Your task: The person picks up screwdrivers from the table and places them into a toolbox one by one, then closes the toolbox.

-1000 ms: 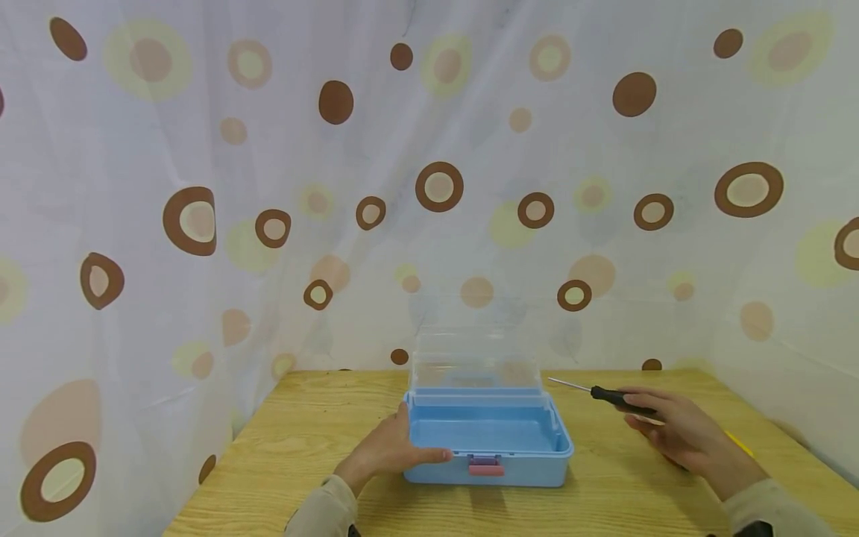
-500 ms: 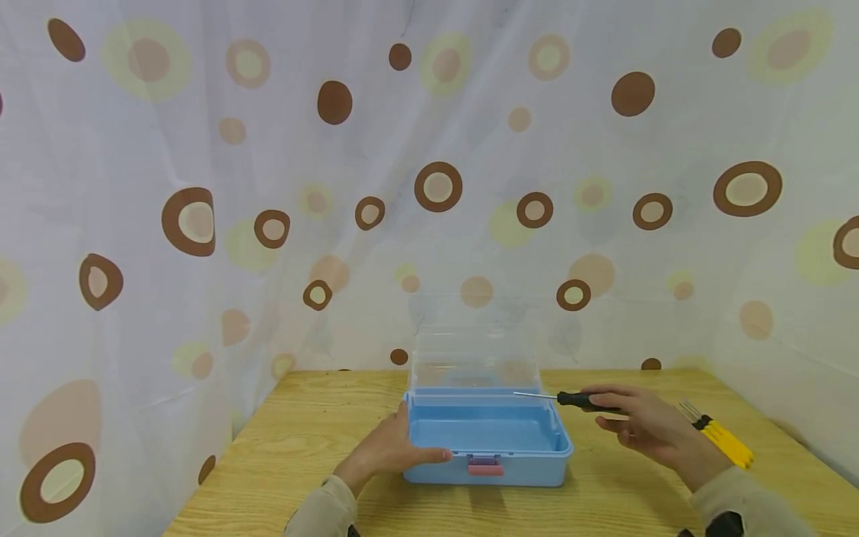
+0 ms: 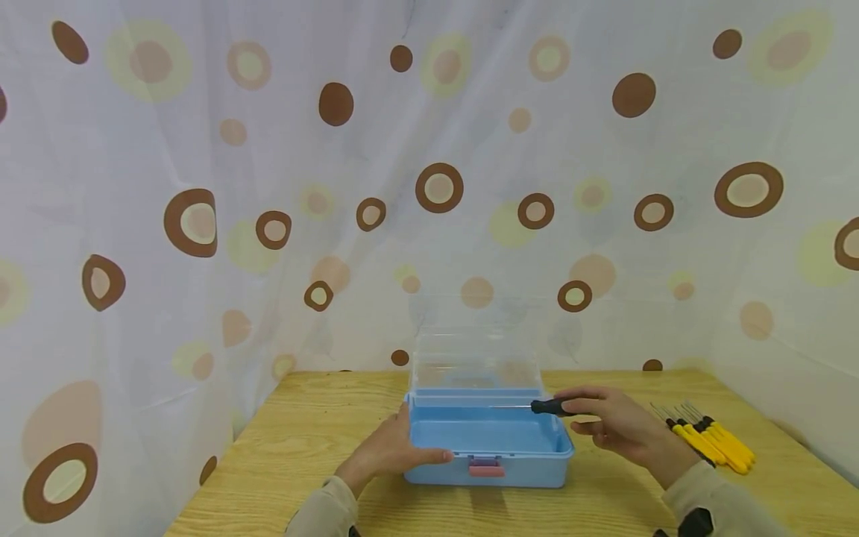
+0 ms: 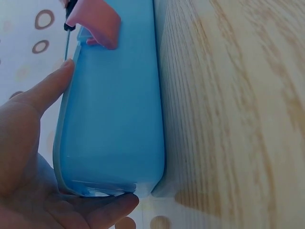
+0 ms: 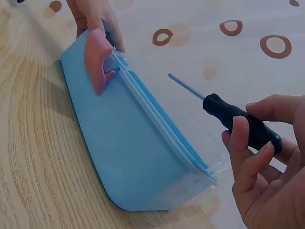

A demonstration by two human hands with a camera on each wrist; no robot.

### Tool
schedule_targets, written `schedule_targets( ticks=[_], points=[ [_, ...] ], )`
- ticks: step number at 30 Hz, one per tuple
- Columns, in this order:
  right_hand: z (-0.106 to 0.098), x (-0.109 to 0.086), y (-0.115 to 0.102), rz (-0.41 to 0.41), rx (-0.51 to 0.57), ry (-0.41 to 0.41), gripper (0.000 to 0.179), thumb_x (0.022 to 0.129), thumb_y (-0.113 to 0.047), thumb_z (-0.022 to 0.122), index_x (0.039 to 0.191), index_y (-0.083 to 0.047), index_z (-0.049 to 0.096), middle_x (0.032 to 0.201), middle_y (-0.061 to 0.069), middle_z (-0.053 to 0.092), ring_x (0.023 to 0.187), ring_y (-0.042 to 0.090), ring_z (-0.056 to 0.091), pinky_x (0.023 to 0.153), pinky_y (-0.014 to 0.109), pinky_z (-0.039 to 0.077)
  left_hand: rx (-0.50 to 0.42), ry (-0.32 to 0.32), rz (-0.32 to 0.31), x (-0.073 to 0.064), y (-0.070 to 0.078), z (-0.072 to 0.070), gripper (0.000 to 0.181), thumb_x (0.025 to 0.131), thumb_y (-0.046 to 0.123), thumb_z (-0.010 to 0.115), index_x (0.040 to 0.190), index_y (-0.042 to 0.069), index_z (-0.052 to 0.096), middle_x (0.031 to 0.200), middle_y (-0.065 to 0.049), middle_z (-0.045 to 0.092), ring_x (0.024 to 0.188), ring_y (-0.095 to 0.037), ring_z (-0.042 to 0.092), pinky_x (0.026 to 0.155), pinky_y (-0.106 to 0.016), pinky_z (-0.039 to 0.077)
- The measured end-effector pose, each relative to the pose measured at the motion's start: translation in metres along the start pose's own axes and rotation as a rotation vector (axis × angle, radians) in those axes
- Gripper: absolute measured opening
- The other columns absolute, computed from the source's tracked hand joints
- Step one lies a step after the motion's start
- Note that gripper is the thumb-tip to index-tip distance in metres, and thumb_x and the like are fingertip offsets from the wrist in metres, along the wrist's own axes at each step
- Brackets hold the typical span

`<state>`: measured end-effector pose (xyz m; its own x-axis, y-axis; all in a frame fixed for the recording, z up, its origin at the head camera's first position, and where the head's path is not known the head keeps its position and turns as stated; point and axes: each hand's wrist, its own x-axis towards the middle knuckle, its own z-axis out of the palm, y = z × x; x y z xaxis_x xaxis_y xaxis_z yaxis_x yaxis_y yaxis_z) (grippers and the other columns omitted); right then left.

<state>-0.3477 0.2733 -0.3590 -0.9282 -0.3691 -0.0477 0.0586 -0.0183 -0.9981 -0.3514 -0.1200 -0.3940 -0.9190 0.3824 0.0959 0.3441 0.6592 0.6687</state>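
- Head view: a blue box stands on a wooden table, its clear lid raised at the far side and a pink latch on its near wall.
- Same view, left: the left hand grips the box's left end, thumb over the near rim.
- Same view, right: the right hand grasps a screwdriver by its black handle; the shaft points left, over the right part of the box.
- Same view, far right: several yellow-handled screwdrivers lie side by side on the table, beyond the right hand; a spotted curtain forms the background.
- Left wrist view: the left thumb touches the rim; the other fingers bend round the box's left end.
- Right wrist view: thumb and fingers pinch the black handle; the metal tip is apart from the box's rim.
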Motion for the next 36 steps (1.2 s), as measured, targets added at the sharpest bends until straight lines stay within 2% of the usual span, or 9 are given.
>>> schedule_targets(
  ticks=[6,14,24,31,36],
  points=[
    [0.012,0.006,0.002,0.005,-0.064,-0.013,0.027,0.104,-0.022,0.066,0.128,-0.010,0.071,0.117,0.009,0.060,0.077,0.012,0.068,0.052,0.016,0.041,0.013,-0.003,0.000,-0.001,0.001,0.000,0.128,0.082,0.062,0.080,0.159,-0.012,0.010,0.156,-0.035,0.034,0.138,-0.050,0.042,0.107,-0.064,0.040],
    [0.028,0.012,0.004,-0.006,-0.151,-0.012,0.037,0.102,-0.020,0.069,0.132,0.000,0.065,0.119,0.014,0.062,0.074,0.013,0.070,0.051,0.018,0.043,-0.009,0.001,0.027,-0.003,0.002,-0.001,0.123,0.083,0.057,0.082,0.160,-0.009,0.013,0.155,-0.031,0.039,0.135,-0.047,0.047,0.105,-0.064,0.041],
    [0.041,0.018,0.005,0.002,-0.244,-0.006,0.039,0.100,-0.019,0.071,0.132,0.002,0.064,0.110,0.020,0.066,0.066,0.012,0.069,0.047,0.018,0.037,-0.029,-0.002,0.063,0.003,-0.002,0.001,0.119,0.082,0.058,0.082,0.160,-0.006,0.017,0.151,-0.027,0.045,0.131,-0.042,0.052,0.103,-0.061,0.044],
    [0.046,0.019,0.004,0.010,-0.299,0.008,0.038,0.099,-0.017,0.072,0.129,0.004,0.065,0.110,0.021,0.066,0.058,0.011,0.060,0.046,0.020,0.032,-0.035,0.000,0.053,0.002,0.000,0.000,0.122,0.082,0.059,0.082,0.160,-0.008,0.016,0.152,-0.029,0.042,0.134,-0.045,0.049,0.105,-0.062,0.043],
    [0.049,0.020,0.003,0.013,-0.348,0.001,0.036,0.096,-0.017,0.075,0.126,0.003,0.067,0.104,0.016,0.067,0.056,0.011,0.053,0.046,0.021,0.032,-0.026,-0.003,0.045,0.001,0.000,0.000,0.122,0.083,0.059,0.081,0.160,-0.008,0.014,0.153,-0.029,0.041,0.135,-0.045,0.048,0.105,-0.062,0.043]
  ],
)
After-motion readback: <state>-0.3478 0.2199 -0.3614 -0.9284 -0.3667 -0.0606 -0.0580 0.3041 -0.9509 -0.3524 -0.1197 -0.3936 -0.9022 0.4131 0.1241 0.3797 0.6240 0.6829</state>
